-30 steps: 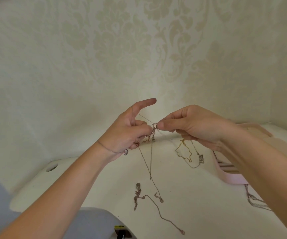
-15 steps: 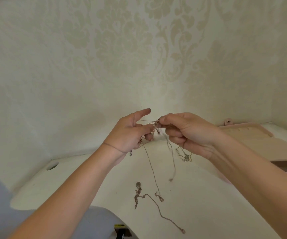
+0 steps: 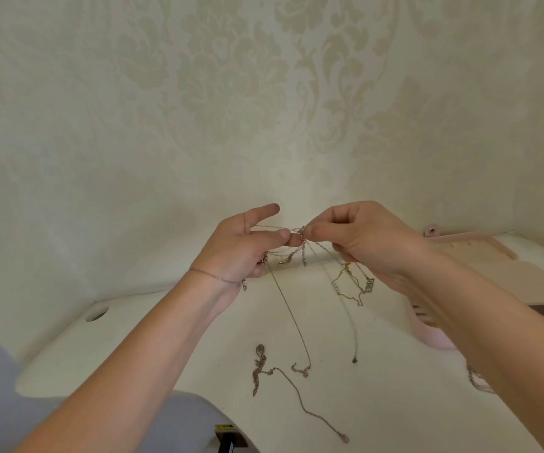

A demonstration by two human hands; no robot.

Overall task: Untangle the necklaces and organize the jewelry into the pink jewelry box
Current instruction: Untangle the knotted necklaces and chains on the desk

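Since the earlier frame a chain end [image 3: 354, 359] hangs lower. My left hand [image 3: 234, 253] and right hand [image 3: 362, 237] pinch the knot [image 3: 300, 238] mid-frame; box [image 3: 427, 340] at right edge, contents hidden by my forearm [image 3: 493, 338].

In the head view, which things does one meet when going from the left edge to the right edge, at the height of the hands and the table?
From the left: round hole in the table → left hand → tangled necklaces → right hand → pink jewelry box.
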